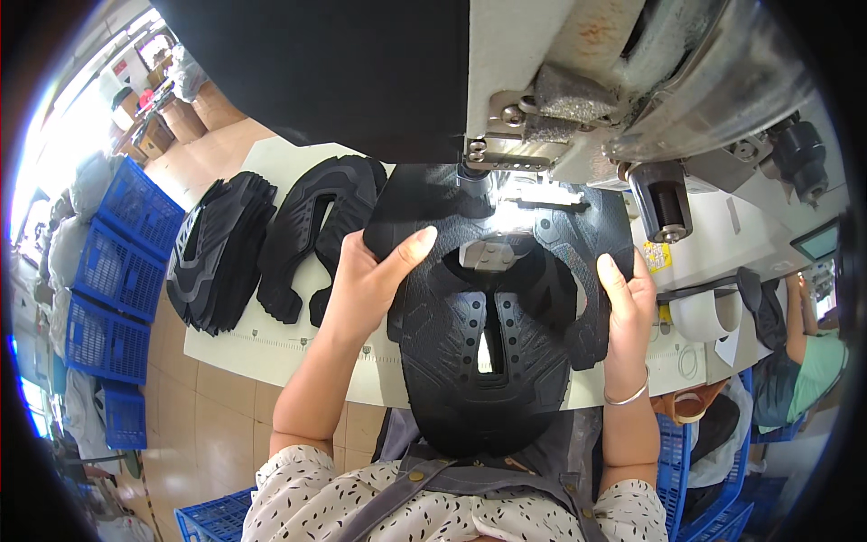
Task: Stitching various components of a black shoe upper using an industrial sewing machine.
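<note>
Shoe upper under the machine head, both sides gripped

Head view: my left hand pinches the black upper's left edge, thumb on top, and my right hand's got the right edge the same way. Far end sits under the machine head in bright light; rounded near end pokes past the edge of the pale table toward me. More black uppers are piled off to the left, with blue crates beyond.

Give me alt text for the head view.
A person's left hand and right hand hold black shoe-upper pieces under a sewing machine. Stacked black uppers lie to the left on a pale table, blue crates beyond.
</note>
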Available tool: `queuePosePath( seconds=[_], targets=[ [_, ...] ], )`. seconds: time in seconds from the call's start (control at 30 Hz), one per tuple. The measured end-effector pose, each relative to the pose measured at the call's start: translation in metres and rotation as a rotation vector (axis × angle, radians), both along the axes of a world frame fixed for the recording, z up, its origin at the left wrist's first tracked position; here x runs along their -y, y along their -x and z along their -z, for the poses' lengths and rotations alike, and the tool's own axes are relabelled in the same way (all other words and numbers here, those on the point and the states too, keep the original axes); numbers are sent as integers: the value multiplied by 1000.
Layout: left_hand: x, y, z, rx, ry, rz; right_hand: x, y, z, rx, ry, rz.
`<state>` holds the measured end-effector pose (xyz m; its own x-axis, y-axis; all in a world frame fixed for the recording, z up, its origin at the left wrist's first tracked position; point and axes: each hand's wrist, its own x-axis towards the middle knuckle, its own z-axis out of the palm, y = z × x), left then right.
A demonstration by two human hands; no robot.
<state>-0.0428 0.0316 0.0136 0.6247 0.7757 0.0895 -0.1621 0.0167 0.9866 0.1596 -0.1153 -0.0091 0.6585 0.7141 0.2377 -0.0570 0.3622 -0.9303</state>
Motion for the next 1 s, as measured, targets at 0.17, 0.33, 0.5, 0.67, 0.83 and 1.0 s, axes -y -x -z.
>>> queuePosePath(
  seconds=[0.17,0.33,0.5,0.67,0.83,1.0],
  targets=[
    [3,-11,-8,105,-24,-68,-3,-4,2,-40,-17,-55],
    [-13,-3,14,-89,-7,-168,-3,-2,-2,-46,-18,-39],
    [-33,-13,-9,283,363,-16,-4,-8,0,-74,-2,-58],
    [-57,-39,-26,-123,-92,-158,-30,-21,-21,132,180,5],
    [-108,6,-8,94,-133,-381,-52,-40,-10,231,69,-52],
    [-146,128,87,-552,-240,-597,-14,0,10,514,267,-11]
  ],
)
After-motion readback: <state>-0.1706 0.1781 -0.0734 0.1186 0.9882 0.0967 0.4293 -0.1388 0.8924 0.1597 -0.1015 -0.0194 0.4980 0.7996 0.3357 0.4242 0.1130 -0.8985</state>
